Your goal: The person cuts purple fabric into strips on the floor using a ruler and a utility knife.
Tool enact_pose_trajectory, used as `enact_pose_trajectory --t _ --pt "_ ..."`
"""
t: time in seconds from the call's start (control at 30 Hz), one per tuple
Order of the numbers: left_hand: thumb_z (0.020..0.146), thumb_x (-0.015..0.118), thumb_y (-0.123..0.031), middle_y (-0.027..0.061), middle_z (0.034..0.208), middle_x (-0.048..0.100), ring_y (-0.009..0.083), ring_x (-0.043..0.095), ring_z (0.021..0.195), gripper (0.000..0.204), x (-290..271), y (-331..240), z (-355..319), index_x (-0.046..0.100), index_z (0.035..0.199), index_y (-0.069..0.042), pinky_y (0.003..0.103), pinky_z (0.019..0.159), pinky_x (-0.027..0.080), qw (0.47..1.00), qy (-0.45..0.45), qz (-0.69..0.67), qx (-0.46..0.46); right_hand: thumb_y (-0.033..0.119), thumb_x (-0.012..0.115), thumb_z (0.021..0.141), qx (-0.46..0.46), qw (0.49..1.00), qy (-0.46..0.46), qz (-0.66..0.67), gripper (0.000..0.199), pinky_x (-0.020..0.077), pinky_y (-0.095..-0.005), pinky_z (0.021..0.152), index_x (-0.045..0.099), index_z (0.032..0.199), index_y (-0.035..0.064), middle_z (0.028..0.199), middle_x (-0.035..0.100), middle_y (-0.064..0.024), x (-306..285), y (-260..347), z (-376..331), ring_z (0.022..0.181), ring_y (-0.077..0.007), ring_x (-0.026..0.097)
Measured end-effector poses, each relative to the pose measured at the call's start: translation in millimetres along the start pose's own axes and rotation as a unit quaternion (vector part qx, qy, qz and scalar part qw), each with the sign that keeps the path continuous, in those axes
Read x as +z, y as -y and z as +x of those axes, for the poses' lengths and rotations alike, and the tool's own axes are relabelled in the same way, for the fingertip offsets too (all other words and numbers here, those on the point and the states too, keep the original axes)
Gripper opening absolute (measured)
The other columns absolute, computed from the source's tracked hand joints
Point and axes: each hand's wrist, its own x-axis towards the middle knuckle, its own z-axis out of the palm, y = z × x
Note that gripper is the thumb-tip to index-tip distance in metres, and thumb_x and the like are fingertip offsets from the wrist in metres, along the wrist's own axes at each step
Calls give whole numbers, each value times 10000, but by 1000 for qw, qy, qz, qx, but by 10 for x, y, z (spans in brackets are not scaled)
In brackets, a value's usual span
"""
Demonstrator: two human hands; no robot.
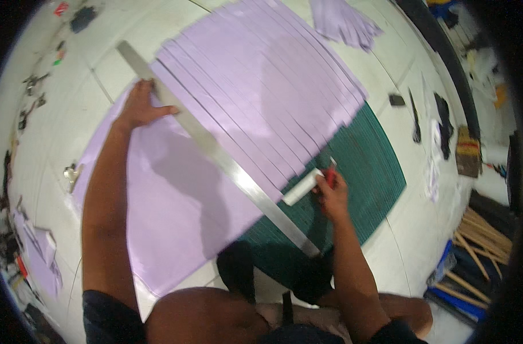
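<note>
White tiled floor (124,63), green cutting mat (364,172), lilac sheet (175,206). Left hand (140,106) fingers spread, pressing steel ruler (227,163); right hand (332,192) clamped on red cutter (330,172). Best kept flush, ruler unmoving.

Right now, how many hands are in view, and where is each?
2. The left hand presses on the long metal ruler laid across the lilac sheet. The right hand grips a red-handled cutter at the green cutting mat.

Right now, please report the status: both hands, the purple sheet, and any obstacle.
Left hand presses metal ruler flat on purple sheet. Right hand grips red cutter at ruler's lower end. Cut strips lie beyond; cutting line unobstructed.
</note>
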Motion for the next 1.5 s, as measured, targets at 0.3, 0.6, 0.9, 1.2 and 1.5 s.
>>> enact_pose_trajectory --t 0.3,0.6,0.9,1.2,1.5 --pt "688 847 -340 162 1178 597 364 608 1092 611 -366 101 410 617 1197 -92 430 934 505 997 45 -1 -56 309 561 993 -95 994 -52 -19 345 461 -281 546 535 1221 52 824 594 -62 339 680 265 606 -122 538" --pt "625 896 -398 252 1390 443 380 481 1280 1060 -493 45 582 364 1416 64 434 1071 421 990 99 83 -62 235 446 978 -244 897 201 -308 391 484 -576 779 379 1289 7 852 641 -311 2326 1449 723 835 -515 631" --pt "585 918 -423 300 1526 269 431 414 1346 1204 -396 282 671 247 1453 75 422 1119 383 995 89 -34 -25 155 457 956 -288 805 264 -447 238 495 -540 799 447 1102 -33 923 658 -283 3546 2017 883 892 -448 653" --pt "607 908 -407 244 1481 368 364 428 1356 1133 -522 242 629 262 1478 -77 467 1120 364 992 113 -36 -36 150 545 931 -308 790 272 -454 279 526 -488 827 477 1116 -48 965 675 -258 3799 2039 974 933 -405 675" --pt "646 869 -460 229 1523 327 408 351 1406 951 -517 143 687 379 1448 -318 642 1153 199 988 149 42 -22 136 503 934 -257 790 295 -471 277 514 -504 840 468 1167 -9 1031 665 -242 3632 2164 892 994 -395 659"
